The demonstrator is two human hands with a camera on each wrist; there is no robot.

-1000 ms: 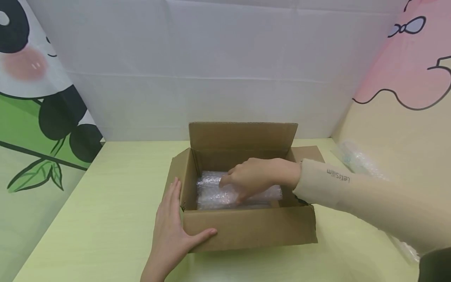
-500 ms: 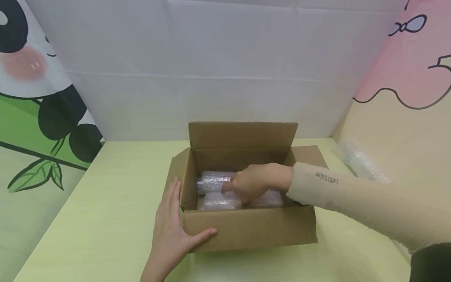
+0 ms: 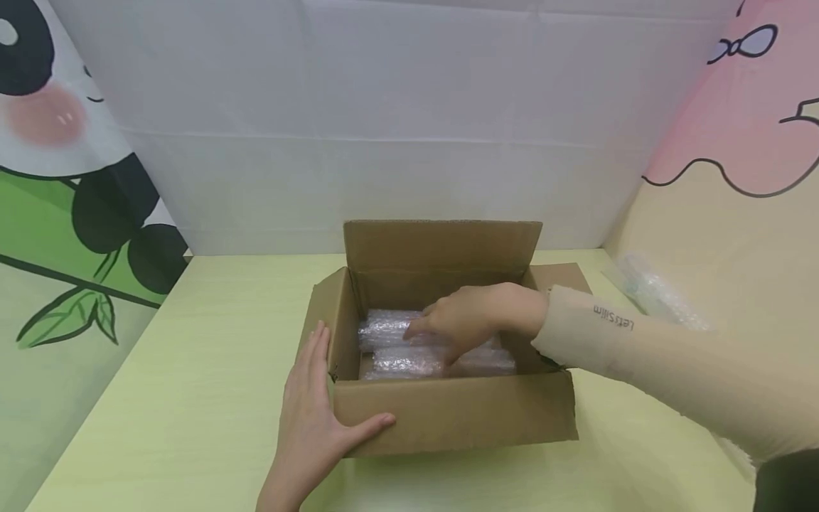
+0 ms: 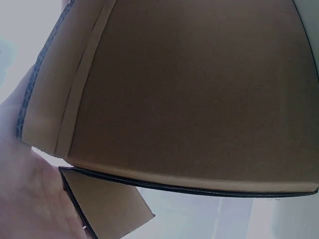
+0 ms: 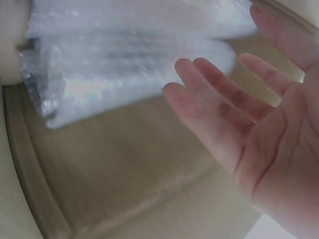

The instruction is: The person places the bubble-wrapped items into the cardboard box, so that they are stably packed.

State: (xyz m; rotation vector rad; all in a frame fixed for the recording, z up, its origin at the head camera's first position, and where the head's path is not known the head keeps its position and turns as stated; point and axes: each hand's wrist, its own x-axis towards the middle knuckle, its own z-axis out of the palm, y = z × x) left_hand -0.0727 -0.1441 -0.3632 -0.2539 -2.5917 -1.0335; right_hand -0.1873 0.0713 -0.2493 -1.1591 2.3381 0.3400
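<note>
An open cardboard box [image 3: 454, 416] stands on the table. In it lie two bubble-wrapped bundles, a rear one [image 3: 384, 331] and a front one [image 3: 406, 363] near the front wall; their contents cannot be made out. My left hand [image 3: 310, 412] rests on the box's front left corner, fingers straight along the left flap and thumb on the front flap. Over the bundles is my right hand [image 3: 476, 316], partly hiding them. The right wrist view shows this right hand [image 5: 279, 134] with spread, relaxed fingers, holding nothing, beside a bundle [image 5: 114, 74].
A clear length of bubble wrap [image 3: 665, 291] lies at the table's right side. Behind the box rises a white cloth backdrop [image 3: 422, 107]. The box's back flap [image 3: 441, 245] stands upright, and its right flap [image 3: 563, 277] folds outward.
The front bundle has gone down against the front wall under my right hand, which has since let go and risen slightly. My left hand has stayed on the corner.
</note>
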